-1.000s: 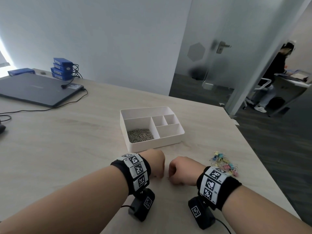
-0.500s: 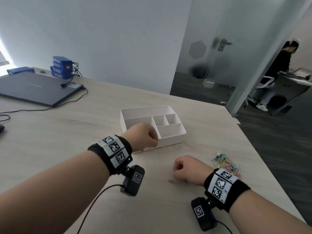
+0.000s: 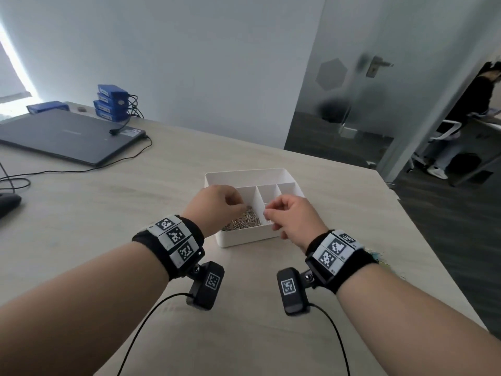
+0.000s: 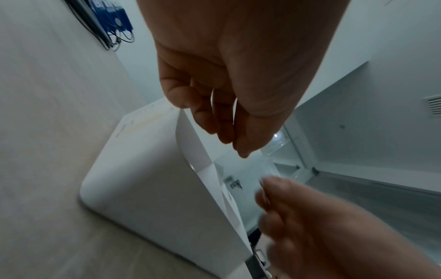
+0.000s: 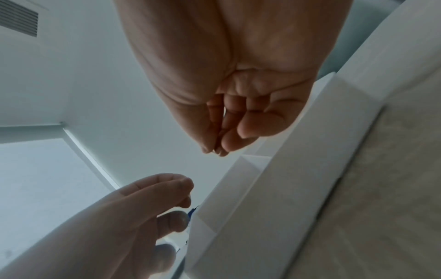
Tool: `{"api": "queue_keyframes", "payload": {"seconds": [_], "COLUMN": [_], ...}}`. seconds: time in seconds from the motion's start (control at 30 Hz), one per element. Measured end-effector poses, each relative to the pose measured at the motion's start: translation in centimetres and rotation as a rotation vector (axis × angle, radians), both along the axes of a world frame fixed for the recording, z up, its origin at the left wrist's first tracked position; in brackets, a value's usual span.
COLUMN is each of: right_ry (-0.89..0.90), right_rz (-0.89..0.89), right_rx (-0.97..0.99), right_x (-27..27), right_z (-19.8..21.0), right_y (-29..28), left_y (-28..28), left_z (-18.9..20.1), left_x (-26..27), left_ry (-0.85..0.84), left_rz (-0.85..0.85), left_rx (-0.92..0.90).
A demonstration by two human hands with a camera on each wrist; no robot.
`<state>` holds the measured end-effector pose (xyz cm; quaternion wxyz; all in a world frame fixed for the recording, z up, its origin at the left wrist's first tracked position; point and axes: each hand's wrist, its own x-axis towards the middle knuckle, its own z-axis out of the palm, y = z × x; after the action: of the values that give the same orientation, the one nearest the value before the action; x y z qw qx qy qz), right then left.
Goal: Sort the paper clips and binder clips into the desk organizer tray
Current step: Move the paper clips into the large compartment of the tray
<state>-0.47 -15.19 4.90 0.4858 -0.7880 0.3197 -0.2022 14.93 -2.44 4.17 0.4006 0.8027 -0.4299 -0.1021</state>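
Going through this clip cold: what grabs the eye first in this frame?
Both hands meet over the white tray at mid-table: the left hand and right hand hover with fingertips pinched above its near-left compartment, which holds a heap of silver paper clips. What they pinch is too small to make out. A closed laptop lies far left.

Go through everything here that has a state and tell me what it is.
laptop: closed
glass door: open
organizer tray: paper clips in one compartment, the compartments in view bare
left hand: fingers curled over tray
right hand: fingertips pinched together
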Motion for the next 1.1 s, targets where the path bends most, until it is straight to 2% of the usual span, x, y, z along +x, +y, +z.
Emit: {"api": "queue_keyframes", "payload": {"seconds": [0.2,0.43,0.6,0.73,0.83,1.0,1.1], "right_ry": [-0.018,-0.014,-0.01,-0.028,-0.052,-0.057,-0.079], "right_rz": [-0.047,-0.125,-0.198,-0.221,-0.241,-0.249,-0.261], "right_rx": [-0.04,0.055,0.148,0.201,0.22,0.206,0.202], "right_x": [1.7,-4.8,-9.0,-10.1,-10.4,-10.3,-10.4], "right_z": [0.1,-2.8,-4.6,-5.5,-6.1,-6.8,-7.2], "right_y": [-0.7,-1.5,-1.4,-1.0,-0.8,-0.8,-0.7], "left_y": [1.8,0.9,-1.4,-2.2,-2.4,-2.4,-2.0], "left_z": [0.0,-1.7,-2.7,-3.1,-3.4,-3.9,-3.8], "left_x": [-2.5,-6.0,-9.3,-10.7,-11.3,-11.7,-11.4], "left_ry": [-0.025,-0.108,-0.128,-0.173,-0.222,-0.272,-0.247], "left_rz": [-0.123,-0.408,-0.532,-0.58,-0.551,-0.521,-0.509], "left_rx": [0.131,0.324,0.426,0.526,0.566,0.583,0.535]}}
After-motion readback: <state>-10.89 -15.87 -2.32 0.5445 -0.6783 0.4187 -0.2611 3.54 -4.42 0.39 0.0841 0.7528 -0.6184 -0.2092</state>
